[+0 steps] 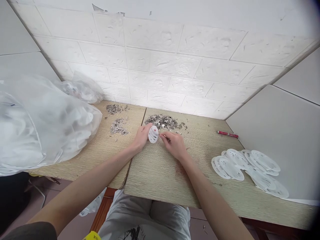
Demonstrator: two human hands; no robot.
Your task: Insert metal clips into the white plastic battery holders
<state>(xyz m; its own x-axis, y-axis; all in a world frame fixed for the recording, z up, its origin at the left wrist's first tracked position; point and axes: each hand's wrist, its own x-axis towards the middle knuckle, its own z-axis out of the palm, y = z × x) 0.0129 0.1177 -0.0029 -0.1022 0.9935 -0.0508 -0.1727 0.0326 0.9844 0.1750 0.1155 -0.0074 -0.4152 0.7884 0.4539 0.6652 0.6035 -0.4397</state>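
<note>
A small round white plastic disc [153, 136] with curved slots and a red mark is gripped at its left edge by my left hand [143, 136]. It is tilted up, facing me. At the disc's right side, my right hand [174, 144] is closed, thumb and finger pinched together close to the rim. Small dark metal bits show within its curled fingers; what the fingertips pinch is too small to name. Just behind both hands lies a heap of small silvery metal pieces [163, 122].
Two piles of small metal parts, one darker [113, 109] and one finer [118, 127], lie on the left. A large clear bag [50, 123] of white parts fills the left side. Several white slotted discs [228, 167] overlap on the right, near a red pen-like object [227, 134].
</note>
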